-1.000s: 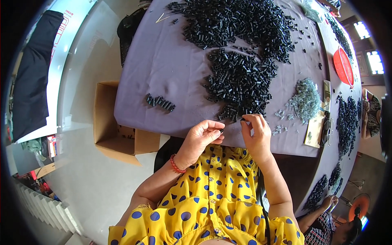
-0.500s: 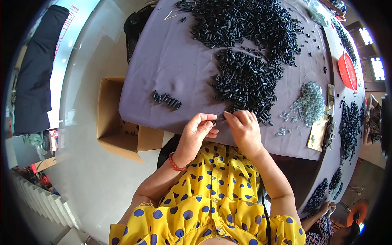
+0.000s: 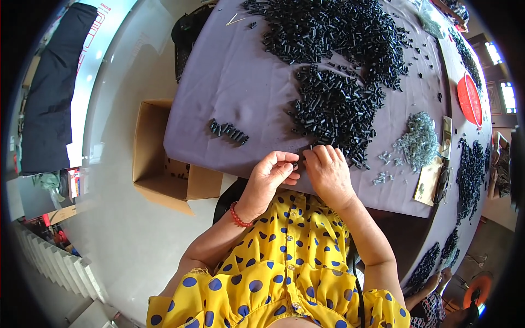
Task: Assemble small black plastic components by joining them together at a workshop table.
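Observation:
My left hand [image 3: 275, 172] pinches a small black tube [image 3: 296, 165] between thumb and fingertips, above the table's near edge. Close beside it, my right hand [image 3: 331, 174] has its fingers drawn together at the near edge of a large heap of black tubes [image 3: 333, 104]. Whatever those right fingertips hold, if anything, is hidden by the fingers. On the left part of the cloth lies a small group of black pieces [image 3: 228, 132], set roughly in a row. Right of my right hand sits a pile of small clear plastic pieces [image 3: 420, 143], a few scattered near it.
A purple-grey cloth [image 3: 219, 93] covers the table. An open cardboard box [image 3: 203, 185] stands below its left corner. At the right are a yellowish card or box [image 3: 425, 186], glasses [image 3: 442, 185], a red basket [image 3: 469, 98] and more black heaps [image 3: 470, 175]. Another person's hands [image 3: 439, 280] work at lower right.
The whole view has shifted slightly. My right fingertips have moved a little away from the left ones, toward the heap's edge. The left hand keeps its pinch on the black tube.

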### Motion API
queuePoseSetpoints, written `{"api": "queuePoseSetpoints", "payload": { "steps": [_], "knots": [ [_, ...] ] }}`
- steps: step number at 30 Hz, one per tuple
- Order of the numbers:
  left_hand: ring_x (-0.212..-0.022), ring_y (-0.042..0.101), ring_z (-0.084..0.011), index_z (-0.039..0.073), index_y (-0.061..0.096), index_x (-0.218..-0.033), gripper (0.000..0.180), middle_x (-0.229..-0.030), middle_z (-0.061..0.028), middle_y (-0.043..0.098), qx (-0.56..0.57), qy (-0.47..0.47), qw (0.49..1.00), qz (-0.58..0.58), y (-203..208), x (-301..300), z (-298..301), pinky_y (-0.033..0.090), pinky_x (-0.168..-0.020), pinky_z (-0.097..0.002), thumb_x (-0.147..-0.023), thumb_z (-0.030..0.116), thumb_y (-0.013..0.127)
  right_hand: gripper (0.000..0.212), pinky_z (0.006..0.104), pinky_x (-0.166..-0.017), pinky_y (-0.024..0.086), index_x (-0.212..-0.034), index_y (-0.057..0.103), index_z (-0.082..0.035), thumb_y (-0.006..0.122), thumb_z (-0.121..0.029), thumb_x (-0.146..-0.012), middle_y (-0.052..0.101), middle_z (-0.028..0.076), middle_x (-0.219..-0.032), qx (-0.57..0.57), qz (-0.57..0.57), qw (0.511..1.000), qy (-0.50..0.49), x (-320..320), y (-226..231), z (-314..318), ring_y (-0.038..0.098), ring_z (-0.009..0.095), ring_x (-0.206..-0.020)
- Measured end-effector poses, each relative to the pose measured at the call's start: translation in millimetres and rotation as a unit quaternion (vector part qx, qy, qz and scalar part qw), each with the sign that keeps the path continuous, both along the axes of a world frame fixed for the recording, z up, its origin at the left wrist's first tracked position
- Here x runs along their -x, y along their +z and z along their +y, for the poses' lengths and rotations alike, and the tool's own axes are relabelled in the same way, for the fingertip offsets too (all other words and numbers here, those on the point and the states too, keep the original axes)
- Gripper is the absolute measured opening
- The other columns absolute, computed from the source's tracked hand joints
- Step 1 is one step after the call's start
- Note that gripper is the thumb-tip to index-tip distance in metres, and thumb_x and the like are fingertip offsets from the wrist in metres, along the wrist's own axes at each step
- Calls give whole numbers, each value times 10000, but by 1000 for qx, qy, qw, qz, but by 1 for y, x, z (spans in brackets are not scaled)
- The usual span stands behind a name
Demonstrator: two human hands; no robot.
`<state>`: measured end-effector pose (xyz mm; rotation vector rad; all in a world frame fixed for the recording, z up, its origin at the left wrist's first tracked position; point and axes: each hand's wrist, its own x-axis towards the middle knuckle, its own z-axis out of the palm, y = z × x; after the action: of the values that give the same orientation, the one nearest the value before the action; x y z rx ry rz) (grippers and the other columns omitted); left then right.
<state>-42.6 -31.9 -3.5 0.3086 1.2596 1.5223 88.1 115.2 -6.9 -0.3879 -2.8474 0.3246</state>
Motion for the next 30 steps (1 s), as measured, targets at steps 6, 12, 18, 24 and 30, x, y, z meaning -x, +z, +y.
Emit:
{"api": "queuePoseSetpoints", "payload": {
  "steps": [6, 12, 18, 24, 30],
  "knots": [
    [-926, 676, -133, -9, 611, -1241, 223, -1075, -67, 644, -7, 6, 1000, -11, 0, 0, -1, 571, -857, -270, -1068, 119, 550, 251, 375, -834, 452, -1081, 643, -59, 664, -160, -853, 549, 57, -961, -13, -9, 1000, 7, 1, 1, 2, 556, 244, -930],
    [-951, 684, -159, 3, 617, -1243, 223, -1093, -77, 667, 3, 1, 1000, -19, 1, 1, -1, 565, -880, -295, -1065, 122, 554, 249, 385, -792, 496, -1108, 686, -39, 704, -79, -864, 618, 74, -1007, 38, 87, 995, -6, -4, 3, 7, 613, 257, -886],
    [-965, 680, -153, 7, 609, -1251, 231, -1090, -71, 668, -14, -13, 1000, -17, 13, -3, 7, 560, -886, -295, -1062, 132, 568, 152, 238, -833, 543, -1148, 702, -13, 659, -32, -1003, 679, -18, -1006, 680, 217, 677, -179, -20, 27, -2, 630, 62, -902],
    [-968, 675, -126, 22, 593, -1270, 240, -1046, -29, 656, -58, -35, 997, -47, 22, -11, 20, 560, -897, -272, -1039, 86, 607, 179, 237, -850, 543, -1154, 708, -9, 697, -41, -979, 706, 6, -1040, 699, 229, 657, -168, -32, 37, -1, 638, 68, -916],
    [-971, 667, -113, 15, 580, -1271, 241, -1044, -21, 640, -65, -50, 996, -32, 30, -15, 24, 553, -911, -260, -1036, 60, 607, 150, 263, -818, 567, -1108, 717, -1, 708, -58, -970, 722, 50, -1055, 699, 255, 639, -194, -38, 35, -3, 664, 101, -922]
  ]
}}
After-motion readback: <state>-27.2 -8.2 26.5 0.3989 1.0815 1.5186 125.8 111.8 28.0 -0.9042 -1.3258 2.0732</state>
